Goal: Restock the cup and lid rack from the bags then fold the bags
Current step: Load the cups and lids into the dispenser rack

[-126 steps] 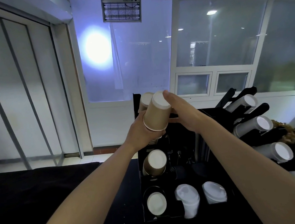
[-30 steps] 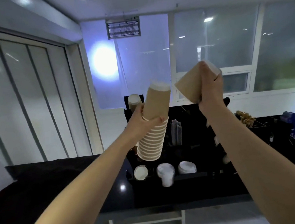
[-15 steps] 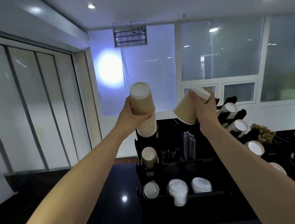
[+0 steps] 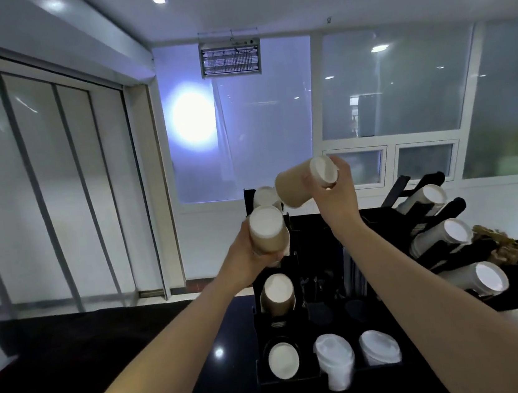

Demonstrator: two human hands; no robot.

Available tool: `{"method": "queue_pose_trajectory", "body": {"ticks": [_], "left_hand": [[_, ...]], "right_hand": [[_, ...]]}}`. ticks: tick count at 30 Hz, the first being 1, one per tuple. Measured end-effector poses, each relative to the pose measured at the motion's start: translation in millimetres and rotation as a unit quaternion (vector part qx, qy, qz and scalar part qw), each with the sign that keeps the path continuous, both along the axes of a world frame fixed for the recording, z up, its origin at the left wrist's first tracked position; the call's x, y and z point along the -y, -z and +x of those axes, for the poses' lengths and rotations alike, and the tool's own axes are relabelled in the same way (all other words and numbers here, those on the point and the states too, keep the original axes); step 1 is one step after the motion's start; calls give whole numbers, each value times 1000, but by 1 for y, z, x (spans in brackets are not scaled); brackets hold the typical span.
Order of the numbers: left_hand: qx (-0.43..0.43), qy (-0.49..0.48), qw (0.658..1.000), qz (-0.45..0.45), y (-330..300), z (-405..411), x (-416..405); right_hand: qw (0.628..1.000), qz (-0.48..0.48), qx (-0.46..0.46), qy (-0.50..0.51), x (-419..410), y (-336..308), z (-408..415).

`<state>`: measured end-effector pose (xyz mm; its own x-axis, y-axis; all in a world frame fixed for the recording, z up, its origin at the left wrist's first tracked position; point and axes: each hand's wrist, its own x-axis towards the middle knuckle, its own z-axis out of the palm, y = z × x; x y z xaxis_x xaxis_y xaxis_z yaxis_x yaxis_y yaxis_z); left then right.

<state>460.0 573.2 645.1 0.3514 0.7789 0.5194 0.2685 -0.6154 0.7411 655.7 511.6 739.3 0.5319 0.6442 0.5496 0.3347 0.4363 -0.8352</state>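
Observation:
My left hand [image 4: 246, 260] grips a stack of brown paper cups [image 4: 268, 231], white base toward me, at the upper left slot of the black cup and lid rack [image 4: 301, 315]. My right hand [image 4: 335, 191] holds a single brown cup [image 4: 305, 182] tilted sideways, above and to the right of the stack. Below in the rack's left column sit another brown cup stack [image 4: 276, 293] and a cup base [image 4: 283, 360]. Two stacks of white lids [image 4: 334, 358] fill the front slots.
A second black rack [image 4: 428, 208] at the right holds several stacks of white cups [image 4: 458, 232] pointing toward me. Brown clutter [image 4: 498, 245] lies behind it on the black counter [image 4: 108, 361]. Windows and a wall stand behind the counter.
My left hand has lowered the cup stack from upright down into the rack's upper left slot. My right hand turned its single cup more sideways and moved slightly left toward the stack.

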Motion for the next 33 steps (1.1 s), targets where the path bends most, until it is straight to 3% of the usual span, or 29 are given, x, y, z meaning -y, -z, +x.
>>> {"method": "queue_pose_trajectory", "body": {"ticks": [7, 10, 14, 18, 23, 25, 28, 31, 33], "left_hand": [[-204, -63, 976, 37, 23, 2, -32], [-178, -53, 981, 56, 35, -4, -33], [-107, -8, 994, 3, 32, -4, -35], [-124, 0, 992, 8, 31, 2, -43], [-154, -20, 987, 34, 29, 3, -52], [-156, -23, 986, 45, 30, 3, -52], [-122, -21, 992, 38, 38, -1, -48], [-86, -38, 995, 11, 52, -9, -42], [-86, -56, 995, 12, 60, -15, -39]], "right_hand": [[988, -14, 153, -7, -46, -10, -22], [970, -49, 238, -9, -67, -12, -24], [943, -100, 317, -10, -90, -3, -24], [933, -150, 326, -35, -104, 10, -21], [892, -247, 373, -71, -107, -2, -21], [905, -213, 362, -70, -95, 5, -22], [957, -101, 266, -63, -63, 29, -22], [950, -53, 303, -54, -36, 65, -16], [942, -76, 320, -65, -31, 82, -13]]}}
